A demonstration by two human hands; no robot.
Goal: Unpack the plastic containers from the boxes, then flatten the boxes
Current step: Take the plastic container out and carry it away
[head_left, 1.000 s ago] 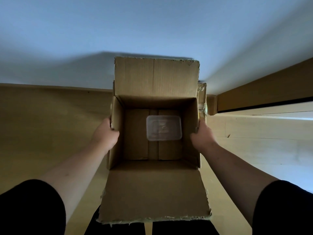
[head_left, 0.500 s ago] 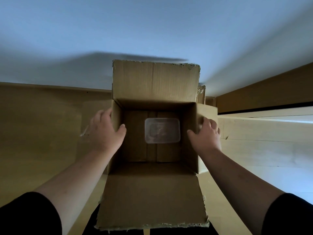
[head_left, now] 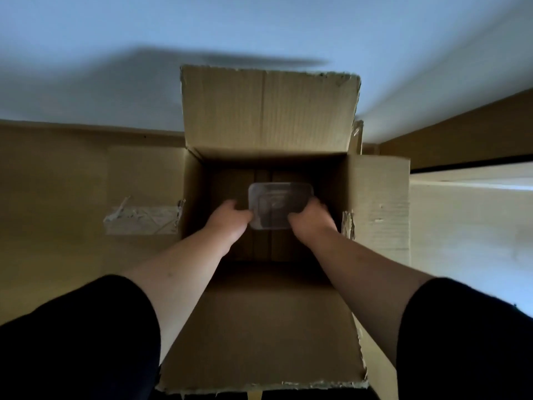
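An open cardboard box (head_left: 268,111) stands on the floor in front of me, all its flaps folded outward. Inside, near the bottom, is a clear plastic container (head_left: 277,202) with a lid. Both arms reach down into the box. My left hand (head_left: 230,216) presses against the container's left side and my right hand (head_left: 310,219) against its right side, so the container sits clasped between them. The fingertips are blurred and partly hidden behind the container.
The left side flap (head_left: 144,192), with torn tape on it, lies flat over the wooden floor (head_left: 52,212). The right flap (head_left: 380,209) spreads outward. A pale wall (head_left: 259,30) rises behind the box. A wooden ledge (head_left: 467,134) runs along the right.
Both hands left the side flaps, which now lie spread outward, and went down inside the box to close on the container's two sides. The view moved closer to the box.
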